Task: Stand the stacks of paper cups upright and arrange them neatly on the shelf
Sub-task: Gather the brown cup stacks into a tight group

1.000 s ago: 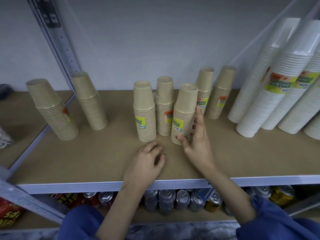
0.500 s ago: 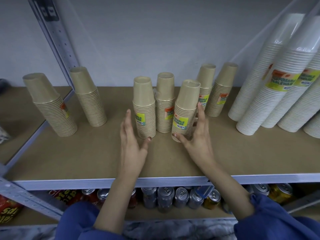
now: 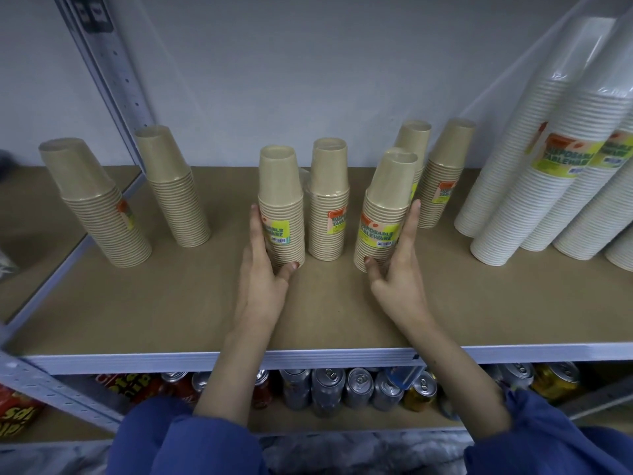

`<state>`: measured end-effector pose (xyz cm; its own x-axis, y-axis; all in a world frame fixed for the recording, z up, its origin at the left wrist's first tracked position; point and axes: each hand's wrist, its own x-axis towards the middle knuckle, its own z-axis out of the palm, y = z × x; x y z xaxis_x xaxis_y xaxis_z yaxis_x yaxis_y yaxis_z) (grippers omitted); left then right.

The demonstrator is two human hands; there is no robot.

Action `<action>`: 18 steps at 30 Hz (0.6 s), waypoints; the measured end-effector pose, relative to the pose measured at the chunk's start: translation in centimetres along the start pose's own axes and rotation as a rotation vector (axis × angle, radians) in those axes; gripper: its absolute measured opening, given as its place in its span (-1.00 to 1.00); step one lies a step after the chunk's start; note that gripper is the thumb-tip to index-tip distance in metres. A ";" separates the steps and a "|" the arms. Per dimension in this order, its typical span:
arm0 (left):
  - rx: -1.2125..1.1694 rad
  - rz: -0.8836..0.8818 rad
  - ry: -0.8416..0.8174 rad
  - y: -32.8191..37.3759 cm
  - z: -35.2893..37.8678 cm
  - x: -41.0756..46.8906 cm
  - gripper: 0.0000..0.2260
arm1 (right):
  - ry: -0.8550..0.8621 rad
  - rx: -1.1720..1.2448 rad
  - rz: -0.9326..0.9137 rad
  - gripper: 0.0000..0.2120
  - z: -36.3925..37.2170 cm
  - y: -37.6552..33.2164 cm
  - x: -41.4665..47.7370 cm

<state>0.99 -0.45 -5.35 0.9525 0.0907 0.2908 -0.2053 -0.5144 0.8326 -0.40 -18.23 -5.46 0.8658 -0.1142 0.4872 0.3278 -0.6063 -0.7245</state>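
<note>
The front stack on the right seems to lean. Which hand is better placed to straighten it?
Right, probably. The right hand touches the right front stack, fingers along its side, thumb at its base. The left hand is on the left front stack.

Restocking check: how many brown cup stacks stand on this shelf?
7 brown stacks: two at left, two centre, three right of centre. Others may hide behind.

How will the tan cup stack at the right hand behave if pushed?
Probably light: nested paper cups, so the right hand should slide the tan cup stack easily along the shelf. Likely tippy if pushed high: tall for its base, and it looks tilted. One label spans many cups, so probably wrapped, moving as one.
</note>
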 end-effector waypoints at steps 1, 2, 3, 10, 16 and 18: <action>0.016 0.000 0.020 0.1 0.1 0.0 -0.08 | 0.022 -0.014 -0.014 -0.03 0.0 -0.1 -0.1; 0.029 0.000 0.036 0.3 0.1 -0.1 -0.06 | 0.045 -0.036 -0.029 -0.01 0.0 -0.2 -0.2; 0.037 0.000 0.053 0.5 0.1 -0.2 -0.04 | 0.068 -0.066 -0.045 0.00 0.0 -0.3 -0.2; 0.113 0.139 0.004 1.3 -0.2 -1.0 -0.13 | 0.097 -0.119 0.057 -0.11 -0.4 -1.5 -0.3; 0.145 0.096 0.067 1.6 -0.1 -0.8 -0.13 | 0.064 -0.087 0.109 -0.03 -0.7 -1.5 -0.4; 0.155 0.088 0.084 1.6 -0.1 -0.7 -0.13 | 0.061 -0.094 0.112 -0.01 -0.8 -1.5 -0.3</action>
<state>-0.05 -1.26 -4.24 0.9087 0.1071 0.4035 -0.2439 -0.6482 0.7213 -1.46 -17.91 -4.17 0.8693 -0.2317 0.4366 0.1908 -0.6576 -0.7289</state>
